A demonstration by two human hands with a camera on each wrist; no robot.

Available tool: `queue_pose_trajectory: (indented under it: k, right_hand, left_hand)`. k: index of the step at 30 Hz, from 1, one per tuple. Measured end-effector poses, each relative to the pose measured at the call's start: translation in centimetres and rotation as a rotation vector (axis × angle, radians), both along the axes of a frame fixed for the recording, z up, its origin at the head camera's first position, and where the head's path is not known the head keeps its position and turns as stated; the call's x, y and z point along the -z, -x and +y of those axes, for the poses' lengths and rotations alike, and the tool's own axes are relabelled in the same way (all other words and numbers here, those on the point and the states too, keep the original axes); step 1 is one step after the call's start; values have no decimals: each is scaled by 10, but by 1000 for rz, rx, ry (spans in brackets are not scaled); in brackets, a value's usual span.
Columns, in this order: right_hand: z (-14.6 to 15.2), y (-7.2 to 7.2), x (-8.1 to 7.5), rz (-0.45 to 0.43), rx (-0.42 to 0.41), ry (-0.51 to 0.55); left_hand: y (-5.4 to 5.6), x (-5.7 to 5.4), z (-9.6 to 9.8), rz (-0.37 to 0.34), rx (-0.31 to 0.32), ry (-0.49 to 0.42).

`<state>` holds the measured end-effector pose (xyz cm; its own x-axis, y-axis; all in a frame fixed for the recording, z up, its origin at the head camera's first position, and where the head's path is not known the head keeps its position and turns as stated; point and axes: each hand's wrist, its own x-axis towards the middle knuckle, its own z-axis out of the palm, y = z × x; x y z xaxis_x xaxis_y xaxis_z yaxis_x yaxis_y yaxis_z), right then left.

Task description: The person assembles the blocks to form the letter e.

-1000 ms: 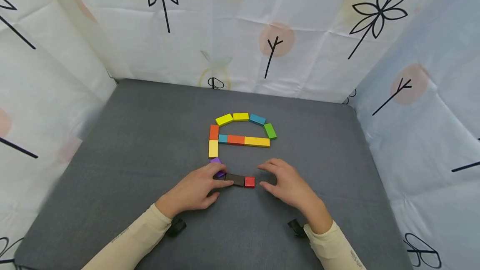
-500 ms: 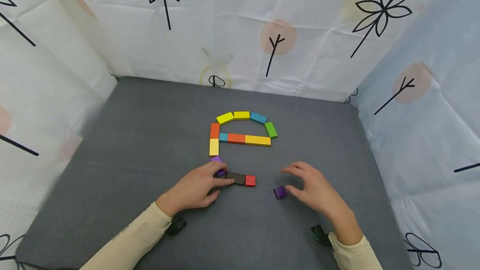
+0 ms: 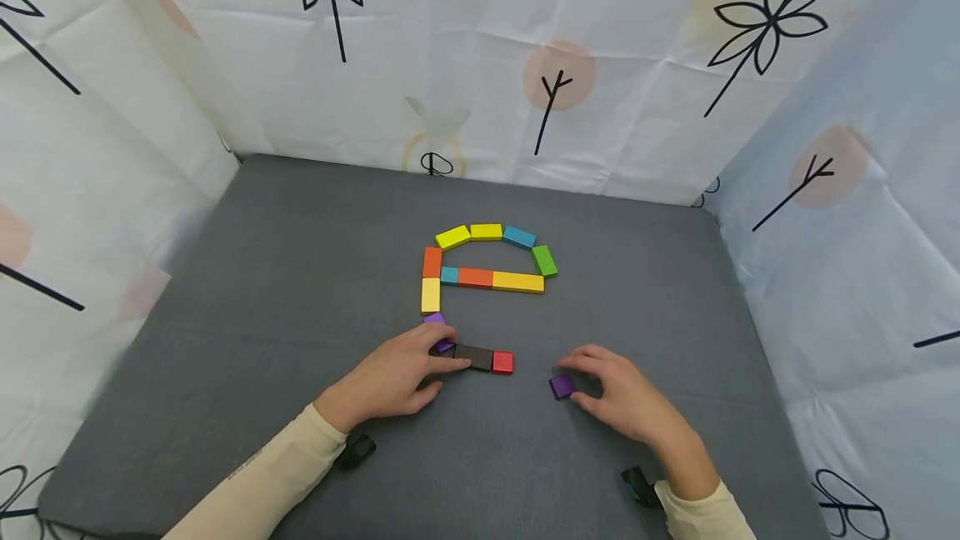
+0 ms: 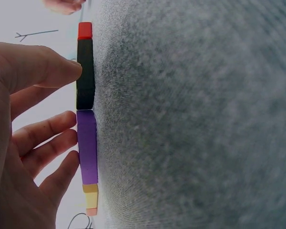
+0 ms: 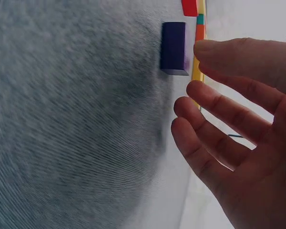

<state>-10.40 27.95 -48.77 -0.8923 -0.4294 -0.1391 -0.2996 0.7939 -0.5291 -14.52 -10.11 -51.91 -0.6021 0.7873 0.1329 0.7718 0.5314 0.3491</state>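
My left hand (image 3: 393,375) rests on a line of blocks. In the left wrist view its thumb touches a black block (image 4: 86,64), and the other fingertips touch a long purple block (image 4: 88,148). A red block (image 3: 503,362) sits at the black block's right end. Further right, a small purple block (image 3: 562,386) lies alone on the cloth, apart from the red one. Around it hovers my right hand (image 3: 626,397), thumb and fingers apart; the right wrist view shows a gap between the fingertips and this block (image 5: 173,47).
Beyond my hands the row continues as a yellow block (image 3: 431,296) and an orange block (image 3: 432,262). From there a closed loop of yellow, blue, green and orange blocks extends right. Grey cloth (image 3: 322,248) covers the table, with patterned curtains (image 3: 480,98) behind and at both sides.
My right hand has moved right from beside the red block, and the small purple block has come into view next to it. Its fingers now reach closer around that block. The left hand has stayed put.
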Motion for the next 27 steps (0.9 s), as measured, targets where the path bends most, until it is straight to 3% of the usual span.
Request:
queue_pose_trajectory:
  k: [8, 16, 27]
  right_hand:
    - [-3, 0, 8, -4, 3, 0]
    - [-3, 1, 12, 86, -26, 10]
    - [-11, 6, 4, 136, 0, 30]
  left_hand:
    - [1, 4, -1, 2, 8, 0]
    - [2, 7, 0, 21, 10, -10]
    - [1, 3, 0, -7, 7, -4]
